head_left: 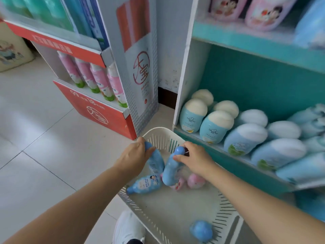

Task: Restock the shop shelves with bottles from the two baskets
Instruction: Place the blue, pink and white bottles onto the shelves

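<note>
A white slotted basket (158,136) sits on the floor in front of the teal shelf (219,154). My left hand (133,155) grips the top of a blue bottle (155,161) inside the basket. My right hand (195,158) grips the cap end of a second blue bottle (170,171), tilted beside the first. Another blue bottle (145,184) lies flat on the basket floor, with two pink bottles (195,180) near it. A round blue bottle (201,230) lies at the basket's near end.
The teal shelf's lower level holds rows of blue bottles with white caps (216,126). A red and white display stand (98,106) with pink bottles (98,80) stands to the left on the tiled floor. My white shoe (128,228) is beside the basket.
</note>
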Tool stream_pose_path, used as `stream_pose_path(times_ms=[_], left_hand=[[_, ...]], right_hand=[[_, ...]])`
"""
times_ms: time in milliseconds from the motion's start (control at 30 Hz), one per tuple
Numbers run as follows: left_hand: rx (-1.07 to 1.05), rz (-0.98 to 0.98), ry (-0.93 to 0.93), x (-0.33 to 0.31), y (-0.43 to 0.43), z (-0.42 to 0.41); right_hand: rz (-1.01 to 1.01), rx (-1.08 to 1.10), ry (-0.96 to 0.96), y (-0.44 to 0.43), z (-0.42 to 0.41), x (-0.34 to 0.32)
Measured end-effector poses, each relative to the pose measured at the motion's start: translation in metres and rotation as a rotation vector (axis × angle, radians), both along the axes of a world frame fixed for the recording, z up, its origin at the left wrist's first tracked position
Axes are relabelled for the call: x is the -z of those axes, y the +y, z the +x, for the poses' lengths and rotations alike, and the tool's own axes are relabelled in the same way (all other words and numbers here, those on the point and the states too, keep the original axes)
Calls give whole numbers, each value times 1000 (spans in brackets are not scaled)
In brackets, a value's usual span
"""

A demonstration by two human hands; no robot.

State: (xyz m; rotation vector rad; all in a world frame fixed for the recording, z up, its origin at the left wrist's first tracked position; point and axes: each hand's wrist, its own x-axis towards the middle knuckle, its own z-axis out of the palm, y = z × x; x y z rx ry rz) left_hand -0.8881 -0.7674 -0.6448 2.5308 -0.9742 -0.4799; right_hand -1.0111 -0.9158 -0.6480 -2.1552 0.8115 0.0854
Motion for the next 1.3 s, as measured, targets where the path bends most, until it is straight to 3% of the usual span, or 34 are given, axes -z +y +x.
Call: stream_pose_path(times_ms=[233,433,633,800,1000,1300], left_hand=[[-164,-304,134,-86,1,-29],[-523,-717,546,-135,-9,-68],[-633,-824,882,-156,-19,-94],[-583,-865,998,-155,-30,-114],[-479,-847,952,-151,-40,-123],[-302,-1076,999,-191,-81,-131]], right_hand=[[-10,76,-125,1,-43,-92],[163,250,-347,-6,-87,-166],[160,314,-467,-6,-130,-215],[29,376,-497,-8,-157,-226],[-42,487,-507,-13,-165,-226],[-225,562,-514,-37,-165,-252]])
